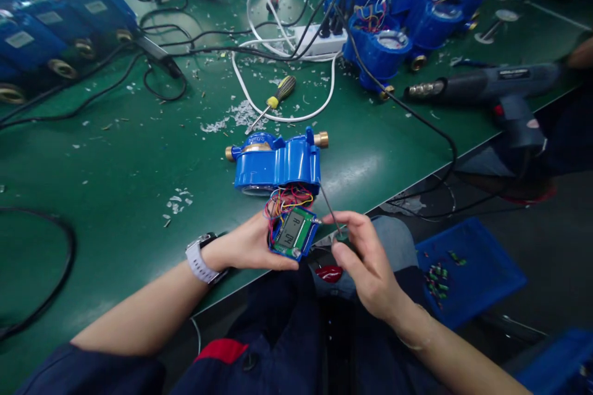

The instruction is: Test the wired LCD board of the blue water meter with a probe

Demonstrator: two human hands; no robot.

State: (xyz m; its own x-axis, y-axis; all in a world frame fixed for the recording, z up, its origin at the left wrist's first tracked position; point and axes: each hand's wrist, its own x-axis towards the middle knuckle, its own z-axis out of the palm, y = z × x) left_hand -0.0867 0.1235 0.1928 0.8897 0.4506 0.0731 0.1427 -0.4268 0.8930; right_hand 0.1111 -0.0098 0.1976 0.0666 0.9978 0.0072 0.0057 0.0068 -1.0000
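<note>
My left hand (252, 241) is closed round a circuit board with a small LCD display (293, 231), seated in a blue housing. Red, yellow and other thin wires (287, 199) run from it to the blue water meter (278, 163), which lies on the table just beyond, its brass threaded ends pointing left and right. In my right hand (365, 259) a screwdriver (330, 207) is pinched by its dark handle, the thin shaft pointing up and away beside the board. Fingers hide most of that handle.
A yellow-and-black screwdriver (282, 92) lies among plastic scraps behind the meter. A white power strip (319, 40) with tangled cables stands farther back. Blue meters (384, 43) crowd both back corners. At the right, a person's hand is by a heat gun (500, 83). A blue tray (482, 271) sits below the edge.
</note>
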